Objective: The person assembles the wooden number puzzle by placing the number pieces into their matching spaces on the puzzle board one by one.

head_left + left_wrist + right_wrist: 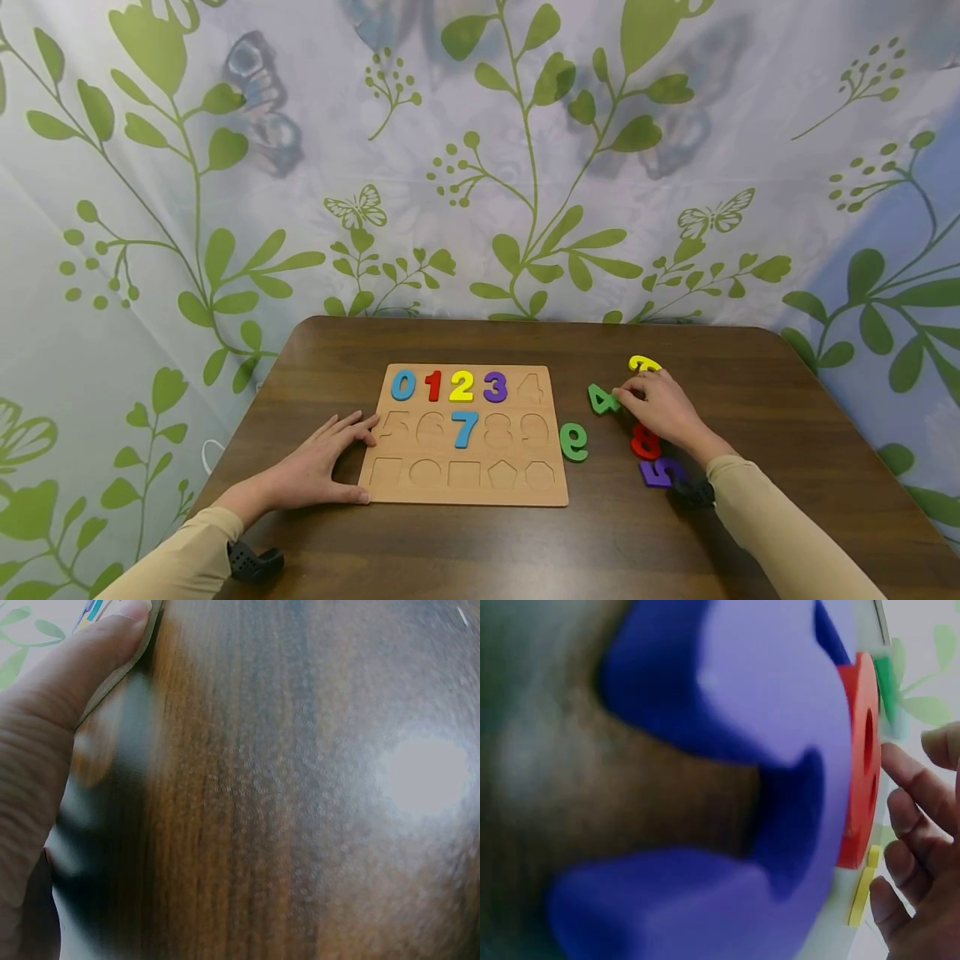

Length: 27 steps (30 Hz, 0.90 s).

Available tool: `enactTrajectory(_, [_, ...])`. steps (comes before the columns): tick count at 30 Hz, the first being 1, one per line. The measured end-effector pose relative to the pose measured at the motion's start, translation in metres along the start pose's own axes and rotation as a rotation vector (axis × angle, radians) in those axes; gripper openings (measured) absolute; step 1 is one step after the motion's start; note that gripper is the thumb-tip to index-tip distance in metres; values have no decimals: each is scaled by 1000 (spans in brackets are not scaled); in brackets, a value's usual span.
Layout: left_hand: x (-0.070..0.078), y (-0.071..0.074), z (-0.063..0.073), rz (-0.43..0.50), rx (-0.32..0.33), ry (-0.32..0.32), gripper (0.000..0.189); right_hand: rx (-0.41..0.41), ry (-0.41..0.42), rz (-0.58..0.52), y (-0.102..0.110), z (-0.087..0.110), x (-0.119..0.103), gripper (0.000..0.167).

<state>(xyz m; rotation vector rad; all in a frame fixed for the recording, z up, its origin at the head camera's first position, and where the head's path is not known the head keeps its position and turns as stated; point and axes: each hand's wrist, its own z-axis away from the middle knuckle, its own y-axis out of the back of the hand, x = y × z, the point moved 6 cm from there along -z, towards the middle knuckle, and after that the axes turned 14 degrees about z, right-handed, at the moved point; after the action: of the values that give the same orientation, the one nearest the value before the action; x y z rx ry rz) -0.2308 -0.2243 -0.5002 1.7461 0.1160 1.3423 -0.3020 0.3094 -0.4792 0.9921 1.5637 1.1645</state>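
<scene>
A wooden number board (465,492) lies on the table, with a blue 0 (402,385), red 1 (432,386), yellow 2 (462,386), purple 3 (495,387) and blue 7 (465,429) in its recesses. My left hand (315,471) rests spread along the board's left edge, thumb at the lower corner. Right of the board, my right hand (663,408) pinches the right end of a green 4 (600,399) between thumb and index finger. A red 8 (645,442) and purple 5 (765,690) lie below that hand; a yellow piece (643,363), partly hidden, lies beyond it.
A green looped number piece (574,442) lies just off the board's right edge. The brown table (465,550) extends in front of the board. Behind it hangs a leaf-patterned cloth (465,208). Each wrist wears a black device (255,562).
</scene>
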Motion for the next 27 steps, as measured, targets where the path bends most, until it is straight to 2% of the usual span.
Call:
enactTrajectory(5, [-1, 0, 0, 2, -3, 7, 66, -57, 38, -71, -3, 0, 2, 25])
enactTrajectory(6, [-1, 0, 0, 2, -2, 7, 66, -72, 58, -87, -5, -1, 2, 29])
enactTrajectory(9, [-1, 0, 0, -3, 0, 5, 66, -128, 105, -125, -9, -2, 2, 54])
enactTrajectory(12, [-1, 0, 0, -6, 3, 5, 66, -162, 124, -119, -10, -4, 0, 66])
enactTrajectory(22, [-2, -1, 1, 1, 0, 11, 66, -211, 169, -81, -14, -12, -11, 68])
enactTrajectory(27, [-3, -1, 0, -4, -1, 13, 66, -213, 145, -81, -12, -12, -12, 63])
